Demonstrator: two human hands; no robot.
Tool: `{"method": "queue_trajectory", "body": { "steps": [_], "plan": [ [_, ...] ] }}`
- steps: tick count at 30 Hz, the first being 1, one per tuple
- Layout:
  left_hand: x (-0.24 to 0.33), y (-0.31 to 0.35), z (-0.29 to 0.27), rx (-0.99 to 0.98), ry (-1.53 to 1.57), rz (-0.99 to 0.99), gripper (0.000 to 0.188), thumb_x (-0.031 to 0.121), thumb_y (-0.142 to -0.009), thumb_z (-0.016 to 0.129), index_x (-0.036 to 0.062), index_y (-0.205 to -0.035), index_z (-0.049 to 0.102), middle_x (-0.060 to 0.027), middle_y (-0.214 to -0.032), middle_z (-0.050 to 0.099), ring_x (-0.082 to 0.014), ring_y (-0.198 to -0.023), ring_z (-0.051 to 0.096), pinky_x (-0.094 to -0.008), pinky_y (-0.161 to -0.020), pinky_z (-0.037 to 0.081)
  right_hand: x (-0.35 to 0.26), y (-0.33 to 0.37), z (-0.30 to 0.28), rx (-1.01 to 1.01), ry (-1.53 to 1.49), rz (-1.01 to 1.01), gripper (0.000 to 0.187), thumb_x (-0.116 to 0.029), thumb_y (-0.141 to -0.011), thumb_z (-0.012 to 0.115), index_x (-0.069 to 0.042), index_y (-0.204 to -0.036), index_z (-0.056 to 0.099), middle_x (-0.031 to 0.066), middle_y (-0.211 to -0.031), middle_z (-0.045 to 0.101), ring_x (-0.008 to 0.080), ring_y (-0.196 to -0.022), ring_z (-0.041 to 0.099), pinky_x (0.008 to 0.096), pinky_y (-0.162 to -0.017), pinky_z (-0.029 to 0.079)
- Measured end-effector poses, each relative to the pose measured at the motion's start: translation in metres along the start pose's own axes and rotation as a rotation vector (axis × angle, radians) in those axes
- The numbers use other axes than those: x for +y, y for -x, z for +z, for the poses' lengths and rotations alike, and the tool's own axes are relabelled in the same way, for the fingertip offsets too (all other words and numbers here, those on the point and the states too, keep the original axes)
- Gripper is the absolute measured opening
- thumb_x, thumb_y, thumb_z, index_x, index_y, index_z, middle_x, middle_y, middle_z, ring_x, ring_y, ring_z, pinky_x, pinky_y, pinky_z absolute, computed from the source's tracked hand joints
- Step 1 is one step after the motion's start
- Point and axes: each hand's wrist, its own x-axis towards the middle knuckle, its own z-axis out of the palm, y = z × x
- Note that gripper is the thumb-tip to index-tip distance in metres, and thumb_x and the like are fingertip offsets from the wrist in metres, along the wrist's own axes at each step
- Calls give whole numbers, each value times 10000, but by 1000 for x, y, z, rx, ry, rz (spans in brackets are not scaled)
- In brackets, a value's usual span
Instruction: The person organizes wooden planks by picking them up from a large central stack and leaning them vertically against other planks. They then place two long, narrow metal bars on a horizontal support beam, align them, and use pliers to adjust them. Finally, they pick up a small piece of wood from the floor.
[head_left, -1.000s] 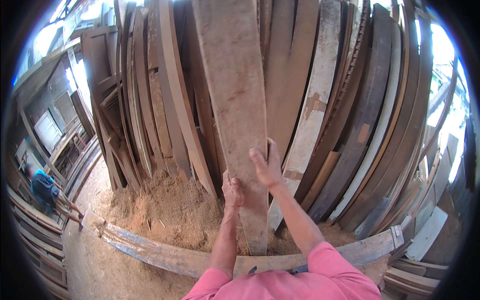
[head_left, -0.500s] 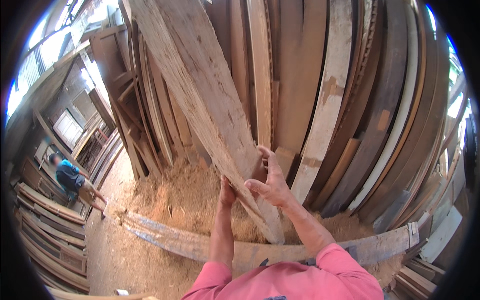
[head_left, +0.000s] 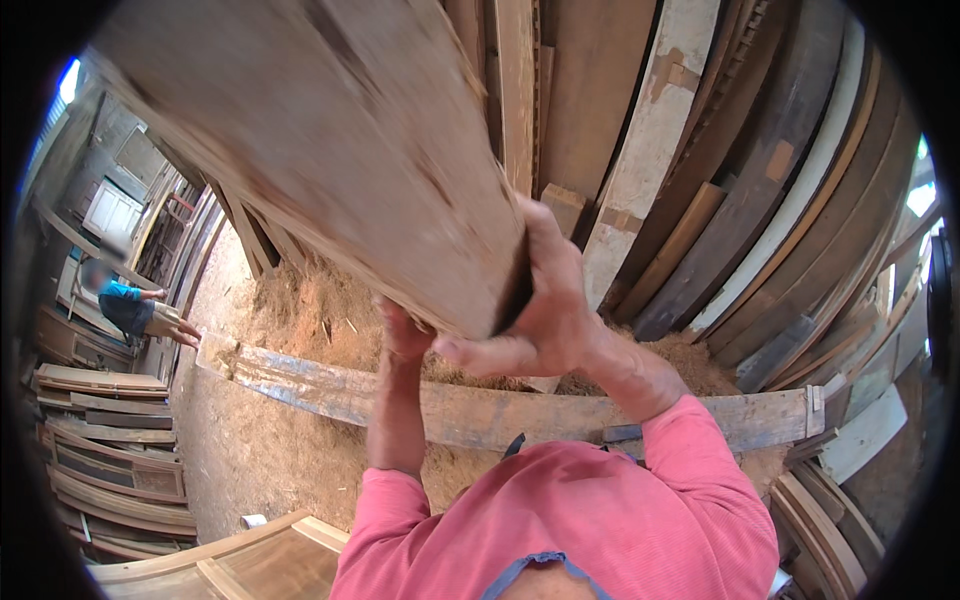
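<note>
Gripping the thick plank (head_left: pixel 320 170) near its lower end, the right hand's (head_left: pixel 560 310) fingers wrap its right edge and the left hand's (head_left: pixel 405 335) its left, apparently balancing its weight aloft over the sawdust-strewn floor (head_left: pixel 270 460).

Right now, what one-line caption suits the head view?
Left hand and right hand hold the near end of a broad wooden plank, before standing boards and sawdust.

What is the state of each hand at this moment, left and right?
Left hand: holding the thick rough brown wooden plank near its lower left edge, partly hidden behind it.
Right hand: holding the plank's near end, thumb spread apart.
</note>
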Motion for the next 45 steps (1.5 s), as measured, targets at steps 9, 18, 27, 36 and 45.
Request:
{"method": "queue_trajectory", "body": {
  "steps": [9,18,27,36,45],
  "plan": [
    [176,-107,61,-64,-560,245,779,641,-972,408,18,-1437,356,-143,-1261,591,-259,-1124,577,-430,-986,476,-43,-109,40,99,202,-285,994,-423,-787,778,157,-1410,264,351,-1210,517,492,-1163,528,495,-1032,421],
    [172,-63,88,-160,-37,386,680,542,-1011,424,10,-1429,346,-218,-1233,607,-291,-1098,627,-408,-948,524,47,-60,32,-137,432,120,790,-389,-931,641,-94,-1557,259,372,-1478,310,478,-1404,296,477,-1170,265],
    [146,-51,109,296,-831,730,1052,280,-797,825,70,-1496,68,-185,-1396,386,-305,-1247,488,-437,-1012,517,108,-52,28,-187,-329,486,597,-294,-1002,579,-19,-1484,360,122,-1411,510,226,-1238,520,340,-1050,412],
    [141,-39,94,292,-1126,884,1045,280,-776,787,-68,-1485,102,-276,-1414,337,-385,-1332,369,-500,-1124,301,163,5,75,-321,-525,423,676,-416,-971,590,16,-1450,387,136,-1317,533,175,-1160,518,318,-1001,405],
    [113,13,120,472,-1050,769,1038,518,-926,588,-66,-1539,-14,-264,-1460,321,-372,-1328,392,-448,-1104,328,146,35,76,-404,-743,563,895,-687,-794,698,16,-1311,501,42,-1052,604,113,-939,567,293,-780,490]
  ]
}}
